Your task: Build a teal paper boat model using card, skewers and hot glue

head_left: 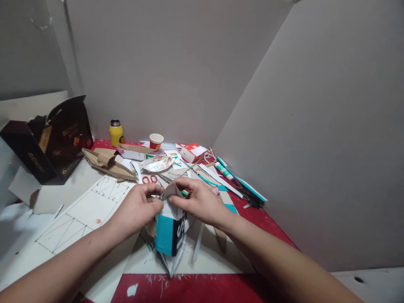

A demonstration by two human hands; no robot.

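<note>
So both hands are busy with one thing right now: a small folded carton (164, 235), blue and black outside with plain grey board at the top. It sits front and centre, partly over the white sheet (132, 266) near the front of the red tabletop (195, 288), with a pointy bit hanging down at the bottom. The left hand (139, 206) has thumb and fingers close together on the carton's upper left edge. The right hand (198, 202) is pinching the grey top flap from the other side, thumb toward the camera, fingers behind. Both grips look narrow.

Just behind the hands are red-handled scissors (149, 180), then a crumpled silver wrapper (158, 163). Off to the left lies a paper with a line drawing (78, 214), triangles and all, and beyond it a brown cardboard piece (109, 164) near a big dark box (63, 143). Toward the back wall, a yellow bottle (116, 134) and a paper cup (156, 142) stand upright. Over to the right there's a red-and-white box (193, 152), plus a green-and-white tube (224, 171) lying on its side.
</note>
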